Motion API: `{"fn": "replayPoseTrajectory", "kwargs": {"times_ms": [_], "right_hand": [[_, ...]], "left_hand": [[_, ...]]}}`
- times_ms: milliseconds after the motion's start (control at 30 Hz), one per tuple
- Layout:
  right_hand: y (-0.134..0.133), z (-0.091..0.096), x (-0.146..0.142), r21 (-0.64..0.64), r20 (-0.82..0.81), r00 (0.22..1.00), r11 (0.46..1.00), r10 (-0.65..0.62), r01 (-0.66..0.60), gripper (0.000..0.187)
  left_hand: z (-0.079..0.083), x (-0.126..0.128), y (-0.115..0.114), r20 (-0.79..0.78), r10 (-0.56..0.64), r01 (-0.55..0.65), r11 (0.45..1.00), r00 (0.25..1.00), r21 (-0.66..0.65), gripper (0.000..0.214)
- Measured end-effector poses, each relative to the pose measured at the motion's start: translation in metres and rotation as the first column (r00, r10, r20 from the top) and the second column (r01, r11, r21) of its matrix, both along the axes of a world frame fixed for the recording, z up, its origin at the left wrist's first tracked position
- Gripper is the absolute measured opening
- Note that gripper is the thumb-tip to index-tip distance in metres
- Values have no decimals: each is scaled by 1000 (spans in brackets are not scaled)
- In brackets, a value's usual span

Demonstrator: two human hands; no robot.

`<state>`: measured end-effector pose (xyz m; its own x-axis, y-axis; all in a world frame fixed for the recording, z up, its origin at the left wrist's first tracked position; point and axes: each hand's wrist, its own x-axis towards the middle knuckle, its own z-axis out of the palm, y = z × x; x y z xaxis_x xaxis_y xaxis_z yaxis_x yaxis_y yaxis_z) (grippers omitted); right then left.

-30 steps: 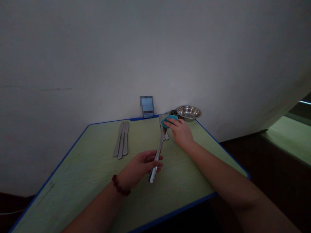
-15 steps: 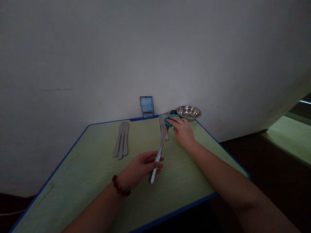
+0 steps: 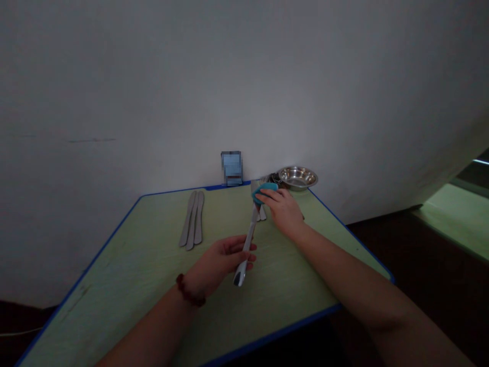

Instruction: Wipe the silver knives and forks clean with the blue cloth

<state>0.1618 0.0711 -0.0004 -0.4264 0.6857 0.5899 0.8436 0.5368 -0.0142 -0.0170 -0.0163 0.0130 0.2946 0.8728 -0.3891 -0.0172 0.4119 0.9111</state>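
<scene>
My left hand [image 3: 219, 262] grips the handle of a steel fork [image 3: 248, 242] that slants up and away from me above the green table [image 3: 145, 275]. A beaded bracelet sits on that wrist. My right hand [image 3: 284, 209] pinches a small blue cloth [image 3: 264, 190] against the fork's upper end, covering its tines. More cutlery [image 3: 260, 213] lies on the table just under that hand.
Three steel knives [image 3: 192, 227] lie side by side at the back left of the table. A steel bowl [image 3: 298, 177] stands at the back right corner beside the wall, with a small blurred blue box [image 3: 231, 167] to its left. The table's blue edge drops off at right.
My right hand and the cloth have slid slightly along the fork's upper end. The fork is tipped a little more upright in my left hand.
</scene>
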Motion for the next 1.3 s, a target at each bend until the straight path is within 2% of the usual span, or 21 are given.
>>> {"fn": "replayPoseTrajectory", "kwargs": {"times_ms": [633,833,1033,1300], "right_hand": [[-6,-3,-6,25,23,986,986,166,-167,42],[-7,-1,-6,30,26,985,985,170,-170,42],[-6,0,-5,27,-39,993,994,108,-107,43],[-5,1,-2,5,-78,993,996,89,-89,43]], "left_hand": [[-6,-2,6,149,66,-67,998,987,2,25],[-5,-2,7,176,122,-117,992,977,-34,21],[-8,-5,11,264,227,-206,973,938,-103,20],[-2,-9,13,315,246,-207,966,917,-152,18]]}}
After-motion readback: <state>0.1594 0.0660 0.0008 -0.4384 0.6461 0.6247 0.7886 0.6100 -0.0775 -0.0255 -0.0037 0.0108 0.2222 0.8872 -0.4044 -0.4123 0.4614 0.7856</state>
